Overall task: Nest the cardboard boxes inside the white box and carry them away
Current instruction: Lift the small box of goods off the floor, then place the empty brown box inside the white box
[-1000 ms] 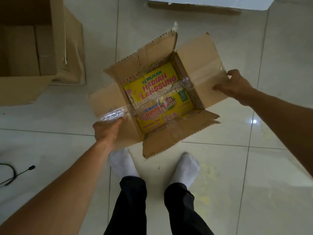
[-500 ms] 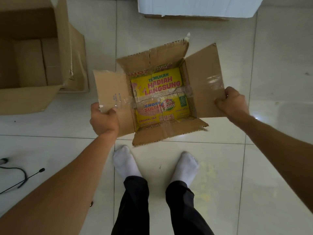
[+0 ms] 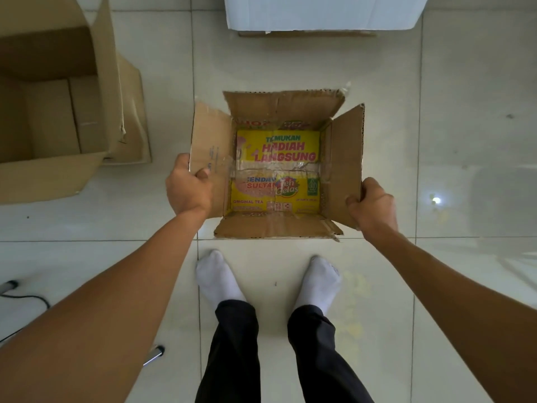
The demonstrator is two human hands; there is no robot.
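Note:
I hold a small open cardboard box (image 3: 279, 109) in front of me above the floor, its four flaps spread out and its yellow printed bottom showing inside. My left hand (image 3: 189, 189) grips the left flap. My right hand (image 3: 373, 206) grips the right flap. The white box (image 3: 322, 13) stands on the floor straight ahead, cut off by the top edge. A larger open cardboard box (image 3: 52, 167) sits on the floor at the left.
The floor is glossy white tile. My feet in white socks (image 3: 218, 277) stand just below the held box. A black cable (image 3: 26, 299) and a metal tube end (image 3: 154, 354) lie at the lower left.
The held box has turned from a skewed angle to square in front of me. My left hand shifted up onto the left flap, and the white box has come further into view.

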